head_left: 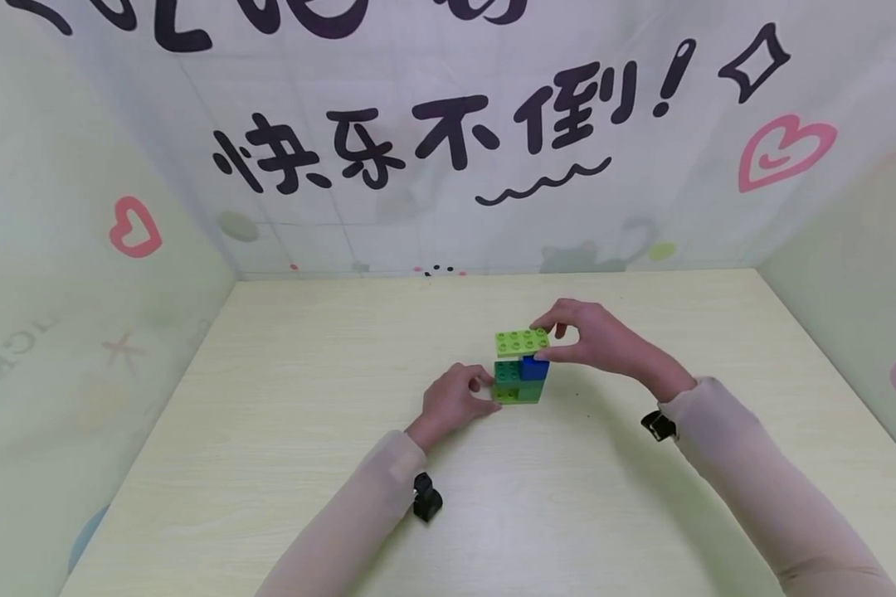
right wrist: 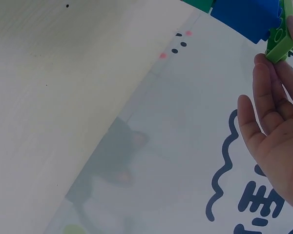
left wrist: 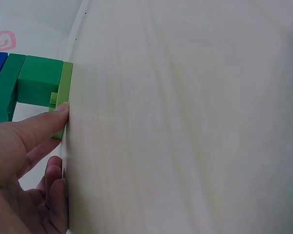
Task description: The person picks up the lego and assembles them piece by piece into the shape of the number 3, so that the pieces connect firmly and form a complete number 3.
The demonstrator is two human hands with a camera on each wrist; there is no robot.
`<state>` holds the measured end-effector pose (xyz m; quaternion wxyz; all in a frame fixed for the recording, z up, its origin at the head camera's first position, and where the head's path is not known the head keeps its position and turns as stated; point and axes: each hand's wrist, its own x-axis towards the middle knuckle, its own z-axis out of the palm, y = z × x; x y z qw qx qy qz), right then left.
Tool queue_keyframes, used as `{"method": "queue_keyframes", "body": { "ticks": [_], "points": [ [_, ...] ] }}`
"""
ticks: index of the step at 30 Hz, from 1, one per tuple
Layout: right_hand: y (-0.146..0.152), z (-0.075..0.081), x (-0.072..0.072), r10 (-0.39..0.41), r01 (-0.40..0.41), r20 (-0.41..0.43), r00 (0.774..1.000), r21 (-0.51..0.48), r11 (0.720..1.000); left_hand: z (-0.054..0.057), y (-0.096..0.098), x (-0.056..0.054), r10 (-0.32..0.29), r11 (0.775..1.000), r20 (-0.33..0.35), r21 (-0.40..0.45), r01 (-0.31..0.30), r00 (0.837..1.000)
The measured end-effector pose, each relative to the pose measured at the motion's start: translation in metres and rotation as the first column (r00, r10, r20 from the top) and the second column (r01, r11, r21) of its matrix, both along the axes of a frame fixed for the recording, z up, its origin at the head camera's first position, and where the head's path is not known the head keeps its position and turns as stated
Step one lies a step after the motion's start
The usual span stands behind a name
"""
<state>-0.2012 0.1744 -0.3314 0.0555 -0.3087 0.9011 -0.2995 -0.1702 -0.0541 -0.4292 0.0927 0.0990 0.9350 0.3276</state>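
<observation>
A small stack of toy building bricks stands on the table. At its base lies a light green brick, pinched at its left end by my left hand. Above that come a green brick, a darker green one and a blue brick on the right. My right hand grips the right end of a studded lime brick between thumb and fingers. This lime brick is right at the blue brick's top studs, its left part overhanging the dark green one.
The pale wooden table meets a printed backdrop at the back, with printed cloth walls on both sides. Black wrist devices show on the left sleeve and right sleeve.
</observation>
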Motion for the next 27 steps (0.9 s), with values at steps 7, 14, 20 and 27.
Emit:
{"method": "queue_keyframes", "body": {
  "ticks": [7, 14, 20, 27],
  "points": [
    [-0.0003, -0.0041, 0.0027, 0.003, -0.003, 0.006, 1.0, -0.003, 1.0, -0.0023, -0.0002, -0.0012, 0.003, 1.0, 0.007, -0.003, -0.003, 1.0],
    [0.0002, -0.0065, 0.0048, 0.007, -0.007, 0.009, 1.0, -0.015, 1.0, -0.0037, 0.0002, -0.003, 0.007, 1.0, 0.007, -0.001, -0.007, 1.0],
    [0.001, -0.0071, 0.007, 0.012, -0.012, -0.003, 1.0, -0.027, 1.0, -0.0035, 0.0005, -0.0033, 0.004, 1.0, 0.004, 0.0, -0.004, 1.0],
    [0.0016, -0.0098, 0.0072, 0.015, -0.016, -0.009, 1.0, -0.037, 0.999, -0.004, 0.0004, -0.0032, 0.003, 1.0, 0.005, -0.006, -0.003, 1.0]
  ]
}}
